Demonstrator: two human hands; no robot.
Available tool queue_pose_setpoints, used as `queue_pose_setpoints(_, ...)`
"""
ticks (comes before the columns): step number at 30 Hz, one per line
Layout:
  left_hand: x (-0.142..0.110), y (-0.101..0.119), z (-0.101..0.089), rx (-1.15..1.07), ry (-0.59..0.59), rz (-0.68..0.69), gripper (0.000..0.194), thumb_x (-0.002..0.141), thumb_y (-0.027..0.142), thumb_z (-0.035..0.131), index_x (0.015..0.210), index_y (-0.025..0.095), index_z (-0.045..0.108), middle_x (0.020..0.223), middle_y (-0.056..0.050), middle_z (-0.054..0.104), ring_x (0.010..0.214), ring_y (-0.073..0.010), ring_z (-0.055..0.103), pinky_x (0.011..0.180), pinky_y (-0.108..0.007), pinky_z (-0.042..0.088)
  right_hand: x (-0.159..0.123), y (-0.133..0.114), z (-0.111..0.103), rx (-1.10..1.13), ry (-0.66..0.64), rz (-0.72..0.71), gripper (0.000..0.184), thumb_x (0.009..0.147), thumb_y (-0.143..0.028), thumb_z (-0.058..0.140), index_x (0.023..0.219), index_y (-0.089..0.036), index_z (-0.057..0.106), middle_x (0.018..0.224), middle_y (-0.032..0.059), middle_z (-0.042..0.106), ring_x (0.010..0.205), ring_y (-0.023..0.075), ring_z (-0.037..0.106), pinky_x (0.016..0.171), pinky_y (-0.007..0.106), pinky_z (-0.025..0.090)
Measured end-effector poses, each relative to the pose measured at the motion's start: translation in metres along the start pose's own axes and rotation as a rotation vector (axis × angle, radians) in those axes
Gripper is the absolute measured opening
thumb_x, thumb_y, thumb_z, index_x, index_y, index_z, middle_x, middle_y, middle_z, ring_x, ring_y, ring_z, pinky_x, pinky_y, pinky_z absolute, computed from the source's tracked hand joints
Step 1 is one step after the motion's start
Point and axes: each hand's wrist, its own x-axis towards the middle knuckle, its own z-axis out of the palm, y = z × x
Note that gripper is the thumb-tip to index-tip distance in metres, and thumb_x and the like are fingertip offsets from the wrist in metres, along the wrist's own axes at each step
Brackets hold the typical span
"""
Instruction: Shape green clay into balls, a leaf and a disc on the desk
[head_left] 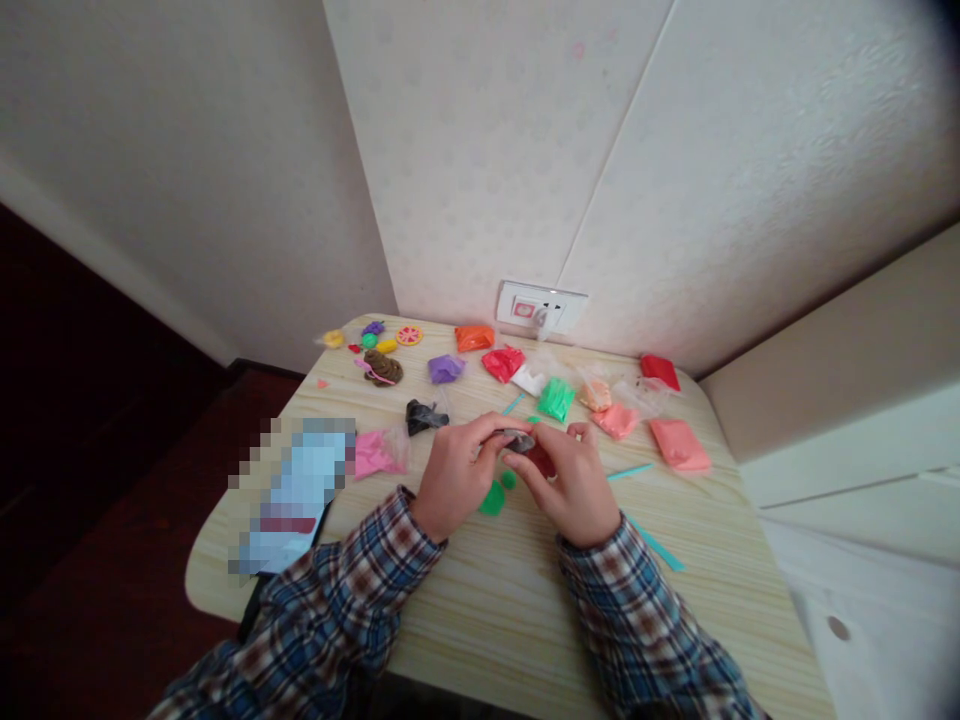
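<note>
Both of my hands meet over the middle of the table. My left hand (pixel 459 472) pinches a small dark grey, shiny piece (pixel 517 441) between thumb and fingers. The fingertips of my right hand (pixel 571 482) close on the same piece from the other side. A bit of something red (pixel 541 462) shows beneath my right fingers; I cannot tell whether it is held. Just below the hands lie a flat green clay piece (pixel 492 499) and a smaller green dot (pixel 509 480).
A phone or tablet (pixel 300 500) stands at the left. Bagged clay lies around: pink (pixel 379 453), black (pixel 427 416), purple (pixel 446 368), green (pixel 556 399), coral (pixel 679 444). Small shaped pieces sit far left near a brown clay figure (pixel 383 367). A teal tool (pixel 658 545) lies right.
</note>
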Motion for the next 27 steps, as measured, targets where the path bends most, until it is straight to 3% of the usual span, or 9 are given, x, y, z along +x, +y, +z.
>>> queue_pose_setpoints(3, -0.002, -0.001, 0.002, 0.03, -0.037, 0.039, 0.032, 0.09, 0.012, 0.041, 0.115, 0.015, 0.062, 0.107, -0.007, 0.071, 0.095, -0.0156, 0.067, 0.083, -0.024, 0.049, 0.001, -0.001, 0.002, 0.027, 0.013, 0.005, 0.031, 0.094, -0.037, 0.042, 0.075, -0.018, 0.056, 0.055, -0.0034, 0.054, 0.05, 0.0116, 0.043, 0.069, 0.034, 0.027)
queue_pose_setpoints(7, -0.002, 0.0, 0.002, -0.046, -0.109, 0.091, 0.042, 0.093, 0.014, 0.035, 0.134, 0.014, 0.044, 0.125, -0.01, 0.063, 0.113, -0.0166, 0.06, 0.096, -0.028, 0.045, 0.001, -0.001, -0.001, 0.26, 0.059, 0.073, 0.04, 0.095, -0.037, 0.037, 0.063, -0.019, 0.052, 0.05, -0.0021, 0.052, 0.05, 0.012, 0.045, 0.061, 0.03, 0.031)
queue_pose_setpoints(11, -0.001, 0.0, 0.003, -0.126, -0.199, 0.204, 0.05, 0.09, 0.017, 0.046, 0.139, 0.015, 0.039, 0.142, -0.012, 0.047, 0.127, -0.0202, 0.048, 0.107, -0.033, 0.038, 0.0, 0.004, 0.0, 0.52, 0.063, 0.295, 0.047, 0.093, -0.052, 0.034, 0.061, -0.02, 0.047, 0.044, -0.0043, 0.041, 0.042, 0.0105, 0.037, 0.047, 0.026, 0.028)
queue_pose_setpoints(13, -0.001, -0.001, 0.003, -0.151, -0.201, 0.191, 0.053, 0.087, 0.021, 0.055, 0.138, 0.017, 0.041, 0.142, -0.012, 0.047, 0.127, -0.0219, 0.047, 0.107, -0.035, 0.038, 0.0, 0.005, 0.003, 0.648, 0.026, 0.35, 0.047, 0.092, -0.055, 0.034, 0.062, -0.021, 0.045, 0.043, -0.0057, 0.037, 0.039, 0.0095, 0.033, 0.042, 0.025, 0.026)
queue_pose_setpoints(17, 0.0, -0.002, 0.004, -0.198, -0.119, 0.064, 0.055, 0.081, 0.023, 0.064, 0.133, 0.018, 0.047, 0.135, -0.011, 0.054, 0.121, -0.0235, 0.053, 0.104, -0.036, 0.041, 0.001, 0.003, 0.004, 0.781, -0.104, 0.21, 0.038, 0.093, -0.052, 0.036, 0.076, -0.021, 0.051, 0.054, -0.0024, 0.048, 0.048, 0.012, 0.044, 0.047, 0.026, 0.035)
queue_pose_setpoints(20, 0.002, -0.002, 0.003, -0.29, -0.111, 0.01, 0.058, 0.079, 0.023, 0.067, 0.133, 0.018, 0.047, 0.135, -0.012, 0.053, 0.12, -0.0244, 0.054, 0.1, -0.035, 0.044, 0.001, 0.001, 0.003, 0.679, -0.173, 0.021, 0.025, 0.095, -0.04, 0.034, 0.09, -0.021, 0.051, 0.068, 0.0016, 0.058, 0.059, 0.0153, 0.05, 0.057, 0.03, 0.041)
queue_pose_setpoints(24, 0.004, -0.001, 0.001, -0.314, -0.103, -0.062, 0.041, 0.079, 0.023, 0.065, 0.119, 0.016, 0.059, 0.121, -0.01, 0.064, 0.105, -0.0221, 0.062, 0.091, -0.032, 0.05, -0.002, 0.004, 0.008, 0.315, -0.122, -0.132, 0.021, 0.091, -0.015, 0.031, 0.081, -0.021, 0.048, 0.065, 0.0013, 0.058, 0.061, 0.0169, 0.051, 0.066, 0.034, 0.036)
queue_pose_setpoints(27, 0.006, -0.002, 0.0, -0.222, -0.099, -0.095, 0.027, 0.081, 0.016, 0.061, 0.107, 0.015, 0.066, 0.108, -0.007, 0.07, 0.096, -0.0195, 0.065, 0.085, -0.029, 0.051, -0.003, 0.007, 0.011, 0.129, -0.119, -0.18, 0.022, 0.086, -0.006, 0.032, 0.079, -0.019, 0.048, 0.069, 0.0023, 0.062, 0.063, 0.0169, 0.055, 0.071, 0.036, 0.032)
